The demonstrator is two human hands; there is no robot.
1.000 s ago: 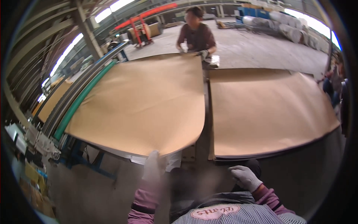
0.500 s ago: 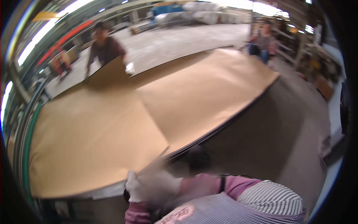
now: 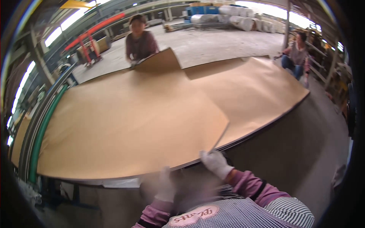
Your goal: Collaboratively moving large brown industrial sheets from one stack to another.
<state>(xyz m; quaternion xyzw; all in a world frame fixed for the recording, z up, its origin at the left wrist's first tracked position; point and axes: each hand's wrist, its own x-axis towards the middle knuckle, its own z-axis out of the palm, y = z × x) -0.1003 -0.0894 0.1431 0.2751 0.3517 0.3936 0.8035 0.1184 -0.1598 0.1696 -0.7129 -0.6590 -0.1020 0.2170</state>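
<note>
Now lifted: sheet corner above right hand.

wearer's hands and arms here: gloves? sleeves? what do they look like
Both gloved: right hand in a white knit work glove, left hand in a similar pale glove, motion-blurred. Pink long sleeves on both forearms, a dark band on the right one. No cables or markings visible.

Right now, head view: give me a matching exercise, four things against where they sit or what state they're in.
Things:
1. right hand
2. left hand
3. top brown sheet
4. green pipe

States:
A. runs along the table's left edge
B. blurred, below the table's near edge
C. both its near corner and far edge lifted
D. white-gloved, pinching a sheet corner

Pairs: 1-D, 2-B, 3-C, 4-A
</note>
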